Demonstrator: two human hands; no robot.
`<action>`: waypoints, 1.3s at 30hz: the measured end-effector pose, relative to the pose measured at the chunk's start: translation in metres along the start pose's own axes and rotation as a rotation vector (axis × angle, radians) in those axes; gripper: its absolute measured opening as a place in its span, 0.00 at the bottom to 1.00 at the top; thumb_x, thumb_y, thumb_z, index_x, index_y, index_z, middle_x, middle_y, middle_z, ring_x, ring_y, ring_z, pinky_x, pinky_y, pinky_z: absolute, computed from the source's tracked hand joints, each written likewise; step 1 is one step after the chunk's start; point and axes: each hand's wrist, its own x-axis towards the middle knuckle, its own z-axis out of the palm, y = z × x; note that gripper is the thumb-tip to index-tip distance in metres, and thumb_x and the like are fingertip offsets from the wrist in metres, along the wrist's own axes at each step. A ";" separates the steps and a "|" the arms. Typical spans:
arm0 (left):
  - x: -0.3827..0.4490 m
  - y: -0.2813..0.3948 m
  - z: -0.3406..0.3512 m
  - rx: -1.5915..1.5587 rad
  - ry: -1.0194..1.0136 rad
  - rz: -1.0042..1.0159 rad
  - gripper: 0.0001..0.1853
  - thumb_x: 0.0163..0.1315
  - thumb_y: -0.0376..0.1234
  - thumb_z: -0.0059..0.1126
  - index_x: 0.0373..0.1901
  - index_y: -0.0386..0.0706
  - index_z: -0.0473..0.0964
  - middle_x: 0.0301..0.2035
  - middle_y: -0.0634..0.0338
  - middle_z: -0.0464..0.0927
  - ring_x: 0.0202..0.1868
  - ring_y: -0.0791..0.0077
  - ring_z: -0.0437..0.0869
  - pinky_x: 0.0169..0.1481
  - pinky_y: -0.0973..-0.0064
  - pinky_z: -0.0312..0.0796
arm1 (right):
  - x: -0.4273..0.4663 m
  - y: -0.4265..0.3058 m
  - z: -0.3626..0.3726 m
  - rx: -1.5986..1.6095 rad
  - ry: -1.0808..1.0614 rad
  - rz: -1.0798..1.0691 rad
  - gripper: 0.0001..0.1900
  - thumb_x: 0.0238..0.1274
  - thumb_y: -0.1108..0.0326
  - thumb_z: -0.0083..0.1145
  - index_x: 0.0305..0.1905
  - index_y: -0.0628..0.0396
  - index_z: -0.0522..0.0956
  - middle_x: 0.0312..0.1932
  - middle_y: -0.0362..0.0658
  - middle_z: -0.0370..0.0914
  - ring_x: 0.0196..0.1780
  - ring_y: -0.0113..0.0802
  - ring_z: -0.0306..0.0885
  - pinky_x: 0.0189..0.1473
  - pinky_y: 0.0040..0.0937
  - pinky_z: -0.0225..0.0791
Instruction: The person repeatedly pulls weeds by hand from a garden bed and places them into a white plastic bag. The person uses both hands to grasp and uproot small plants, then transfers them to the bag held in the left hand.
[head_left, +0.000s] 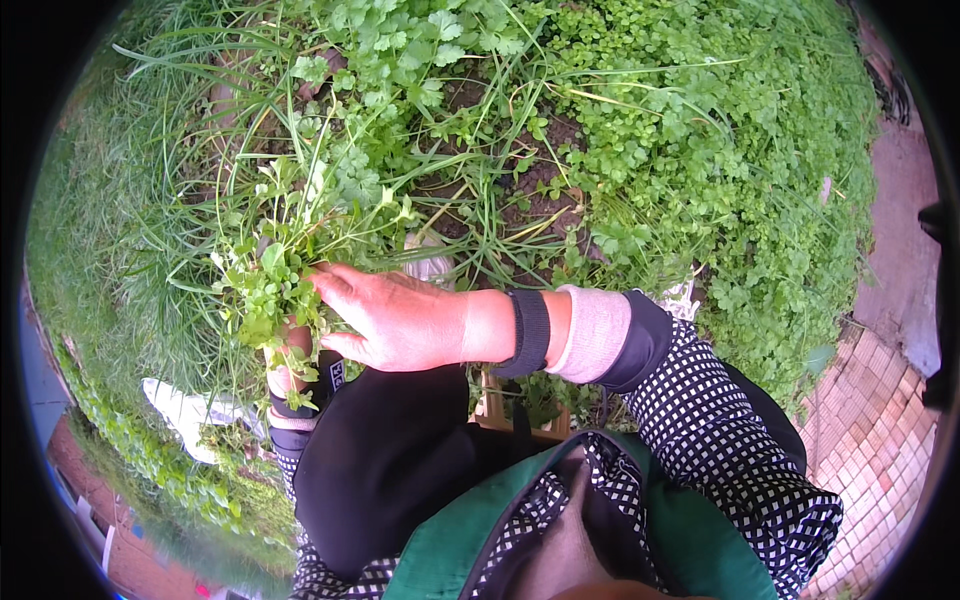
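A loose bunch of small-leaved greens is in my left hand, at the left of the view. Leaves cover most of that hand, and its fingers are hidden. My right hand reaches across from the right, its fingertips against the bunch's near side. Its thumb is apart from its index finger; whether it grips any stems cannot be seen. Beyond the hands stand cilantro-like leaves and long grass-like blades, rooted in dark soil.
Dense low greens spread over the right side, with grassy growth at the left. A white plastic bag lies left of my knee. Part of a wooden stool shows beneath me. One white shoe is beyond my right hand. Brick paving borders the right.
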 end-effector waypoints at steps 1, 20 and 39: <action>0.002 0.003 0.005 0.109 0.131 0.019 0.19 0.65 0.34 0.36 0.56 0.39 0.62 0.51 0.53 0.69 0.53 0.67 0.70 0.59 0.73 0.62 | -0.008 -0.001 -0.010 -0.133 0.108 -0.121 0.28 0.55 0.62 0.54 0.58 0.62 0.60 0.52 0.58 0.62 0.40 0.50 0.75 0.40 0.37 0.71; 0.015 0.031 0.005 0.168 0.573 0.060 0.20 0.62 0.37 0.44 0.51 0.34 0.69 0.43 0.54 0.76 0.38 0.76 0.75 0.40 0.84 0.66 | -0.015 0.274 -0.128 0.180 0.704 0.596 0.08 0.57 0.74 0.45 0.38 0.55 0.76 0.29 0.44 0.75 0.31 0.32 0.73 0.31 0.26 0.65; 0.025 0.026 -0.016 0.199 0.540 0.107 0.18 0.59 0.37 0.48 0.49 0.37 0.71 0.40 0.57 0.77 0.35 0.75 0.76 0.36 0.83 0.67 | -0.009 0.287 -0.135 -0.138 0.845 0.408 0.13 0.64 0.63 0.39 0.48 0.54 0.71 0.39 0.46 0.75 0.39 0.39 0.75 0.36 0.33 0.69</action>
